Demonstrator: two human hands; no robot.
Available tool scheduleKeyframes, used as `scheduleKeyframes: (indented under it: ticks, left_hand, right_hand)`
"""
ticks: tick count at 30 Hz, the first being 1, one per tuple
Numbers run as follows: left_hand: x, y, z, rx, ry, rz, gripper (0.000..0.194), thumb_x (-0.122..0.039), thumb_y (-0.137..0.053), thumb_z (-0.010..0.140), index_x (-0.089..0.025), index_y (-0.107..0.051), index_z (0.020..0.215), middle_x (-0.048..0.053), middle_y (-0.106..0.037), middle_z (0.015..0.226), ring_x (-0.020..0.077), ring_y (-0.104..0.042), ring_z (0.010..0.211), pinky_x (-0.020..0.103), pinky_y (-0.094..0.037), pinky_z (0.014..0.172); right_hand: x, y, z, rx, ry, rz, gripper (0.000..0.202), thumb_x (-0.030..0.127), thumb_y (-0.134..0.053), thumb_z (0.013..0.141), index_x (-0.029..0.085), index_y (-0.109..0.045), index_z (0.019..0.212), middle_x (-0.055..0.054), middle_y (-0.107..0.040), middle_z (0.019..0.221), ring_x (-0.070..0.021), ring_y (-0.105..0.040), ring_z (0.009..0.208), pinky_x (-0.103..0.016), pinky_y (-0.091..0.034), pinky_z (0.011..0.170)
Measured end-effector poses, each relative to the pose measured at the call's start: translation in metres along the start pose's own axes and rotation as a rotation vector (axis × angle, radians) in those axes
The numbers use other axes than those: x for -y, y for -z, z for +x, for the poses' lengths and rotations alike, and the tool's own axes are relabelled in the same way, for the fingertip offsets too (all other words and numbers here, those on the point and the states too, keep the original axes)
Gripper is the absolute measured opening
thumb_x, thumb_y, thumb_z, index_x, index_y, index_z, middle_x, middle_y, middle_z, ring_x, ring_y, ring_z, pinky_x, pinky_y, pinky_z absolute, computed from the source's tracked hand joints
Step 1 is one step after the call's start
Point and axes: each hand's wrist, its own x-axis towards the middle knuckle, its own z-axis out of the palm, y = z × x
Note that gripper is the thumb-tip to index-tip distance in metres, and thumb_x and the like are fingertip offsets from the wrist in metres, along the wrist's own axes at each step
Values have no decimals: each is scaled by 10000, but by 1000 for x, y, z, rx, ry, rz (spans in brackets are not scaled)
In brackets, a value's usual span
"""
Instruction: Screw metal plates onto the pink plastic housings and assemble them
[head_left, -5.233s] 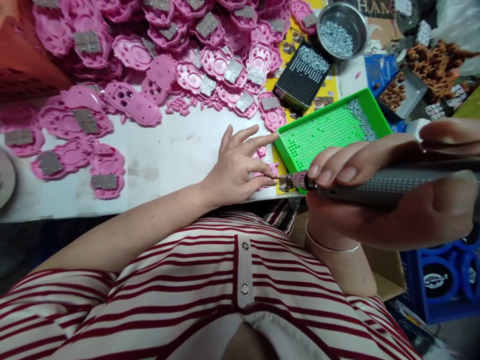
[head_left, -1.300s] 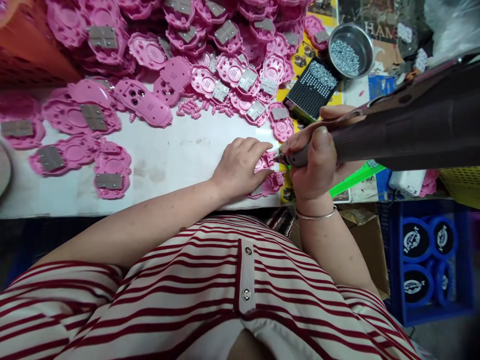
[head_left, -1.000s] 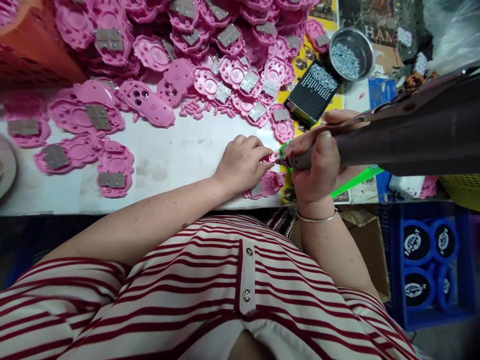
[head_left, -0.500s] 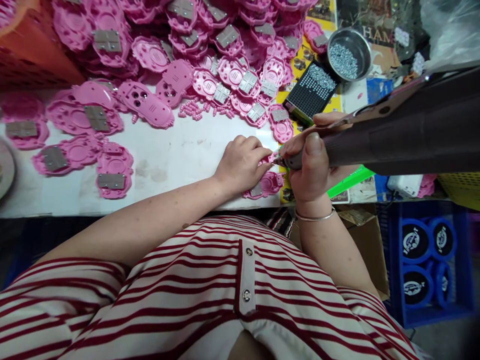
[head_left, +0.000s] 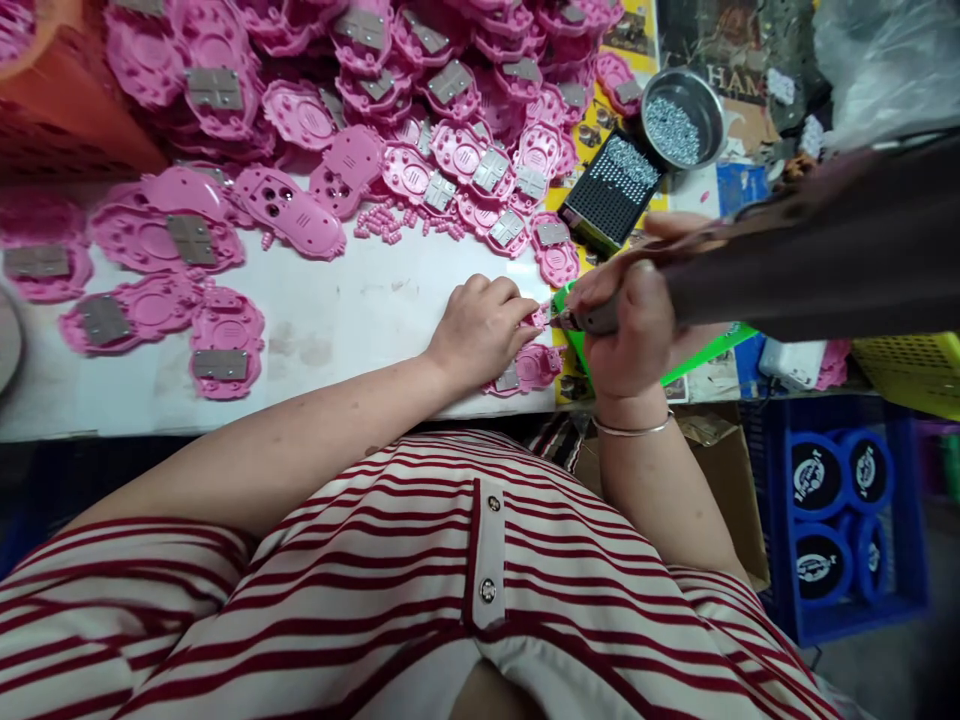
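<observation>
My left hand (head_left: 484, 325) rests on the white tabletop, its thumb and fingers closed on a small pink plastic part (head_left: 537, 317) that they mostly cover. In my right hand (head_left: 630, 325) is a dark electric screwdriver (head_left: 795, 250), held nearly level with its tip pointing left at that pink part. Whether the tip touches it I cannot tell. Just below my left fingers lies a pink plastic casing (head_left: 536, 368) with a grey metal plate. Behind my right hand shows a bright green tray (head_left: 709, 355), partly hidden.
Many pink casings (head_left: 450, 150) are heaped at the back, with small pink pieces (head_left: 382, 222) before them. Screws fill a metal bowl (head_left: 682, 118) and lie on a black perforated box (head_left: 611, 195). An orange basket (head_left: 67, 100) stands left; a blue crate (head_left: 802, 620) is below right.
The screwdriver's tip and my right hand have shifted slightly right, away from my left fingers, and more of the green tray shows. My left hand keeps its hold. The whole view has shifted a little.
</observation>
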Motion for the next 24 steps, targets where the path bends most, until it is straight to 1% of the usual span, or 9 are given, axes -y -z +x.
scheduleKeyframes:
  ticks: [2, 3, 4, 7, 10, 13, 17, 21, 24]
  left_hand:
    - [1, -1, -1, -11, 2, -17, 291, -408, -546, 948, -213, -707, 1093, 91, -645, 1072, 264, -510, 951, 408, -386, 812]
    - [2, -1, -1, -15, 2, -26, 297, -417, -542, 950, -216, -708, 1091, 87, -647, 1070, 263, -513, 953, 406, -385, 816]
    - [2, -2, -1, -17, 2, -34, 297, -423, -541, 950, -220, -708, 1088, 85, -648, 1068, 262, -516, 956, 404, -384, 819]
    - [5, -3, -2, -8, 3, -57, 280, -419, -556, 940, -231, -703, 1086, 84, -652, 1058, 266, -524, 963, 410, -385, 824]
    - [6, -3, -3, 3, 3, -78, 288, -418, -571, 929, -240, -685, 1125, 82, -656, 1061, 269, -535, 980, 420, -395, 839]
    - [6, 0, -4, 1, 0, -93, 344, -462, -577, 918, -231, -675, 1154, 79, -655, 1092, 265, -544, 993, 418, -411, 861]
    - [0, 6, -1, 25, 9, -58, 412, -489, -597, 888, -204, -674, 1175, 90, -640, 1120, 269, -540, 1000, 420, -423, 878]
    - [-4, 9, 5, 68, 33, 6, 316, -448, -622, 869, -221, -725, 1062, 82, -642, 1078, 274, -534, 980, 426, -423, 857]
    - [-2, 7, 7, 45, 33, -34, 289, -438, -613, 882, -227, -736, 1036, 71, -648, 1066, 252, -547, 969, 419, -430, 874]
  right_hand:
    - [17, 9, 6, -180, 215, 82, 324, 559, -581, 816, 334, -579, 1050, 39, -535, 677, -96, -440, 427, -306, -394, 410]
    - [25, 16, 9, -225, 278, 101, 255, 480, -595, 830, 321, -607, 1029, 51, -499, 625, -83, -424, 406, -280, -358, 393]
    - [31, 23, 11, -231, 298, 106, 200, 420, -597, 843, 308, -628, 1007, 58, -480, 597, -75, -429, 404, -260, -352, 395]
    - [37, 43, 10, -219, 288, 125, 142, 342, -591, 865, 275, -664, 966, 68, -487, 563, -69, -451, 411, -229, -384, 404]
    - [29, 55, 2, -220, 280, 153, 163, 328, -577, 866, 278, -683, 979, 75, -508, 545, -72, -440, 387, -225, -390, 381]
    - [23, 57, -4, -233, 261, 161, 165, 337, -581, 851, 303, -682, 977, 80, -492, 524, -80, -421, 363, -229, -375, 349]
    - [29, 56, -7, -264, 195, 171, 142, 357, -609, 833, 307, -668, 952, 73, -459, 546, -84, -446, 396, -236, -406, 384]
    - [35, 56, -7, -250, 206, 231, 160, 318, -588, 824, 281, -690, 942, 68, -477, 549, -80, -431, 400, -238, -406, 392]
    - [38, 56, -10, -238, 214, 263, 165, 309, -579, 823, 285, -688, 944, 69, -472, 542, -84, -414, 394, -238, -392, 381]
